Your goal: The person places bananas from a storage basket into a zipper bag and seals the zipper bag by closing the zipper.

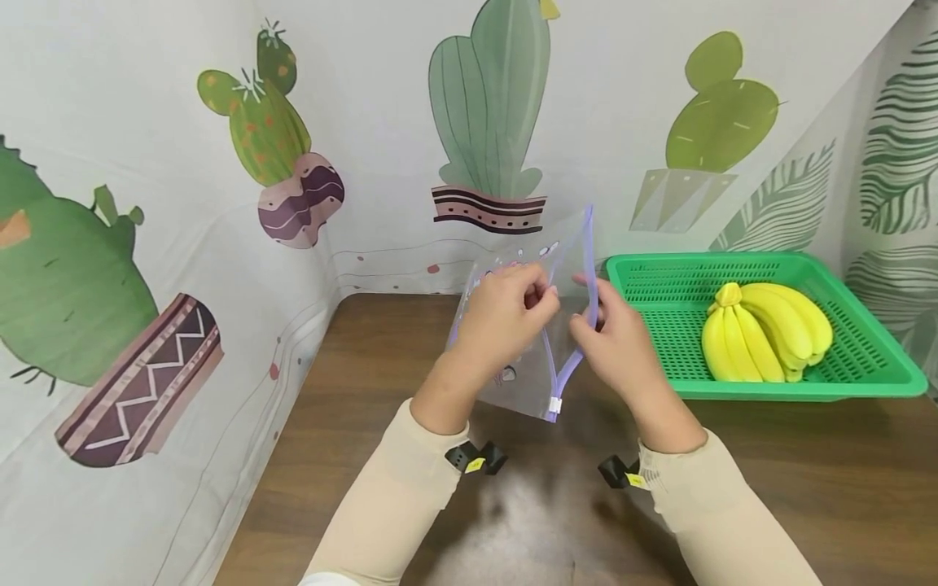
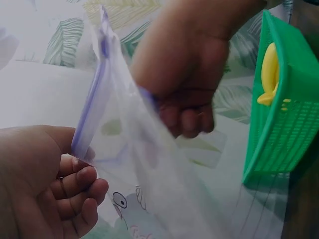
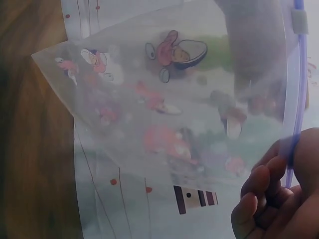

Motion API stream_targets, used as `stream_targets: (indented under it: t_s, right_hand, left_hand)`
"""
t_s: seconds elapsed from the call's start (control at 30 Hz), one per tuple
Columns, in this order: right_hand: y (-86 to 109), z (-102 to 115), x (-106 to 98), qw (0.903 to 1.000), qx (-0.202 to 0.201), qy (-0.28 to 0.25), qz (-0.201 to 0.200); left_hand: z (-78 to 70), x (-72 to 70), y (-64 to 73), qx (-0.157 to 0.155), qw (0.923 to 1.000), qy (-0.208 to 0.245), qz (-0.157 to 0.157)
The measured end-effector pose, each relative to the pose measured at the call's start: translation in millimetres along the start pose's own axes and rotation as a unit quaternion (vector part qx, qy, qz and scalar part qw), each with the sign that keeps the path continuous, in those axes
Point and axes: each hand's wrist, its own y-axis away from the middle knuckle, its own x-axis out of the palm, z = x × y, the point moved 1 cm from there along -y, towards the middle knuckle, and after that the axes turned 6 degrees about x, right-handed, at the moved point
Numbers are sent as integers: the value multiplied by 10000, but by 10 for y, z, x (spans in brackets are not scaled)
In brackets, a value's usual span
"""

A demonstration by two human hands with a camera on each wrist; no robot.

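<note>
- The left hand [image 1: 506, 313] pinches one lip of the translucent plastic bag with purple zip strips [image 1: 529, 389]; the right hand [image 1: 619, 346] pinches the other.
- To part the mouth well, light, even outward pulls seem best; a hard tug could strain the corner by the small white plastic slider [image 1: 554, 404].
- The bag hangs between the hands, left of the green perforated plastic basket [image 1: 733, 391].
- It looks thin and limp, printed with pinkish cartoon figures, its strips meeting in a V.
</note>
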Motion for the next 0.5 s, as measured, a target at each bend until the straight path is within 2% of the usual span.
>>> stream_targets:
  t_s: [0.2, 0.5]
  right_hand:
    - [-24, -50, -50, 9998, 158, 100, -81]
    - [-20, -63, -140, 9993, 323, 108, -173]
  left_hand:
    - [67, -144, 5, -317, 9982, -108, -502]
    - [211, -329, 76, -742, 9922, -320, -945]
